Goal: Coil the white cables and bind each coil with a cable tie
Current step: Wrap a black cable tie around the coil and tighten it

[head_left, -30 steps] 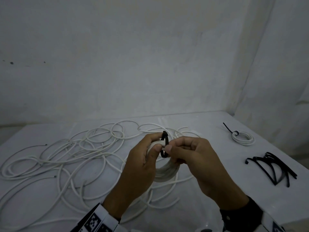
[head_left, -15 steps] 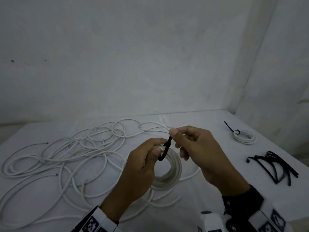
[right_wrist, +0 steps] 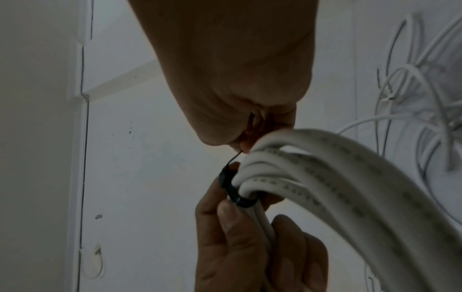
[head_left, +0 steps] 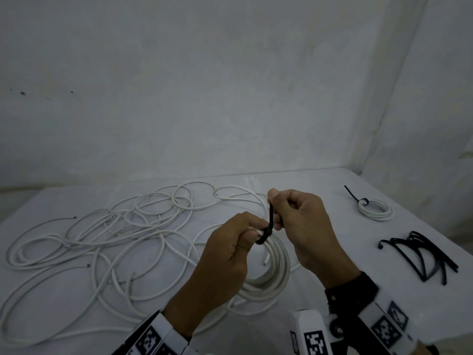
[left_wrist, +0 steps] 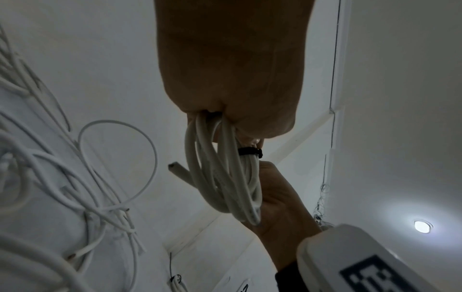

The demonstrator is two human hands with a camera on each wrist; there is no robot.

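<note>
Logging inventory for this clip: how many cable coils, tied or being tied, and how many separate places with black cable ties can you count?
White cable coils: 2, one held in the left hand as coil in hand, one finished coil on the table.
Black tie spots: 3, the tie being tightened in the right hand, the finished coil's tie, and the spare tie pile, not countable singly.
Total: 5.

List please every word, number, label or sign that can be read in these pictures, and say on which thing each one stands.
No text can be read.
Coil in the left hand: a row of grey printing runs along the cable jacket in the right wrist view, too blurred to read.
Wrist bands: black-and-white square code markers, no letters or numbers.
Black cable tie, pinched by the right hand: no marking visible.
</note>
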